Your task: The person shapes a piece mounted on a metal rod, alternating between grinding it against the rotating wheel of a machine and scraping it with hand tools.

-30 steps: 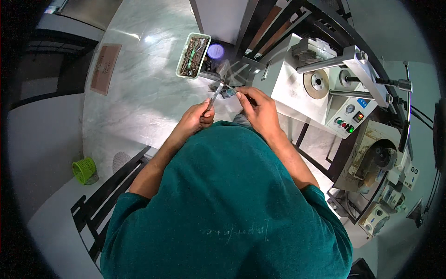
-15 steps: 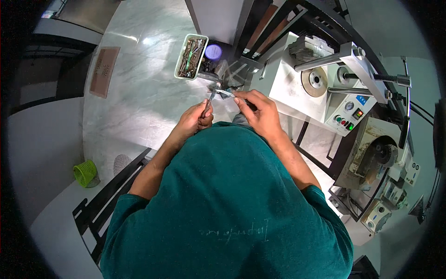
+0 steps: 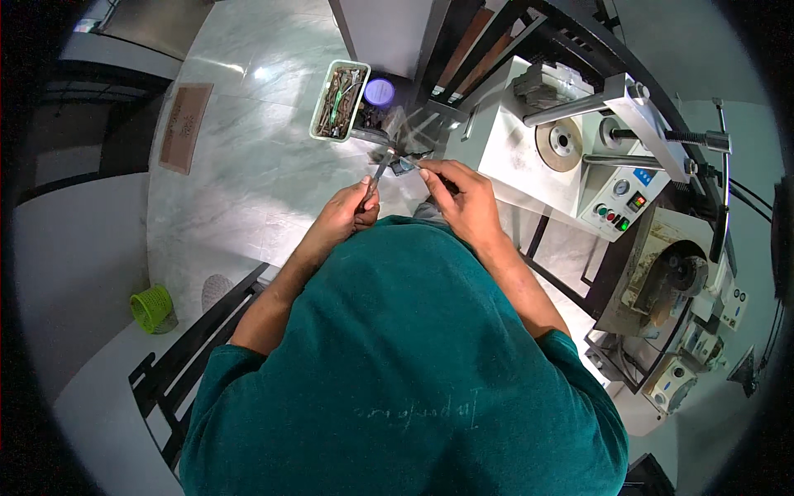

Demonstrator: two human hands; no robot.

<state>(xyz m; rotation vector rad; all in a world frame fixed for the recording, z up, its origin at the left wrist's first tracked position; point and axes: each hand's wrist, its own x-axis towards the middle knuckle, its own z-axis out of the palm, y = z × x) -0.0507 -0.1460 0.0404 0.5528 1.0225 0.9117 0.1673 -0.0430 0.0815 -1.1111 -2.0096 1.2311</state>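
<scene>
My left hand (image 3: 347, 213) grips a slim metal tool (image 3: 379, 172), angled up and to the right. My right hand (image 3: 463, 200) pinches a small, thin pale tool (image 3: 408, 163) near the tip of the metal one; whether the two touch is hard to tell. Beyond them sit a pale rectangular tray (image 3: 364, 77) of rusty-looking metal pieces with a green item among them, a purple lidded tub (image 3: 380, 93) and some small dark and clear items too small to name.
A white machine (image 3: 500, 157) with a round plate, steel bars and a button panel stands right. Farther right is a stained machine (image 3: 637, 240) with a dark wheel. A green basket (image 3: 151, 307) and black railing (image 3: 207, 335) are at lower left, a brown mat (image 3: 186, 128) on the tiled floor.
Both hands stay at nearly the same place. The small tool in my right hand has shifted slightly against the tip of the left one, and the view has moved a little.
</scene>
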